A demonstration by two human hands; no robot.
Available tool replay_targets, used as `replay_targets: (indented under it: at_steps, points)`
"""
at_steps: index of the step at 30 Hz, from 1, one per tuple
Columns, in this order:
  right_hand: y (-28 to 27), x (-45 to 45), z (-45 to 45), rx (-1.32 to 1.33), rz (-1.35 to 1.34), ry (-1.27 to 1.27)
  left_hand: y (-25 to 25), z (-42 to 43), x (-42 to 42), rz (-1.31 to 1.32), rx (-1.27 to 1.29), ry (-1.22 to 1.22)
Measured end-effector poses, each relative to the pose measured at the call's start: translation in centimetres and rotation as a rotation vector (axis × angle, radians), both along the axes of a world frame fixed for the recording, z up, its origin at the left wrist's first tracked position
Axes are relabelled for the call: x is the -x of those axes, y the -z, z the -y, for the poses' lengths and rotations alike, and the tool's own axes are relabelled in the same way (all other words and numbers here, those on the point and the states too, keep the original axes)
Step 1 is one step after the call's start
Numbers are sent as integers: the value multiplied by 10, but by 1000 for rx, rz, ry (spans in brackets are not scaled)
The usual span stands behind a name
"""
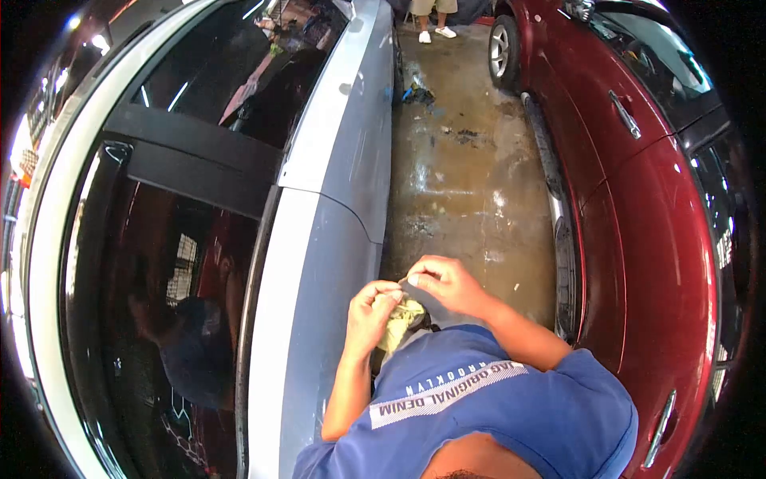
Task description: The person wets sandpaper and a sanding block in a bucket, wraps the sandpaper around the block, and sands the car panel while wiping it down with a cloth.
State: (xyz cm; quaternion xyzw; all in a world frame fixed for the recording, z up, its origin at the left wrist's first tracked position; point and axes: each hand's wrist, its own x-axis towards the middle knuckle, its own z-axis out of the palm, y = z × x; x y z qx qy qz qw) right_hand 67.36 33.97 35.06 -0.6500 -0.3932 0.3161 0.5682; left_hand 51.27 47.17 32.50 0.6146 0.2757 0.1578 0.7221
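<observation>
Both my hands are close together in front of my waist, between two cars. My left hand [371, 313] is closed, its thumb and fingers pinched together, with a crumpled yellow-green cloth [401, 323] bunched under them against the palm. Fingers bent, my right hand [448, 284] pinches a dark grey flat piece [431, 302] that hangs down beside the cloth. The fingertips of both hands nearly meet at the upper edge of this piece. What exactly it is I cannot make out.
A silver-white car [319, 263] stands close on my left, a dark red car [638, 239] on my right with a side step [562, 231]. The floor [455, 199] looks wet. A dark bundle [417, 94] lies ahead, and a person [435, 16] stands beyond.
</observation>
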Motion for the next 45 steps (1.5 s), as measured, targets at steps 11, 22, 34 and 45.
replay_targets:
  at_steps: [11, 22, 34, 45]
  points:
    - [14, -2, 1, -41, 331, -74, 11, -7, -7, -31, -286, 81]
    - [17, -9, 4, -21, 314, -31, 15, 1, -17, -96, -163, 130]
    - [12, -4, 5, 47, 193, -61, 19, -1, -15, -43, -362, 133]
    - [20, 1, 2, -74, 237, -40, 22, 4, -9, -36, -341, 158]
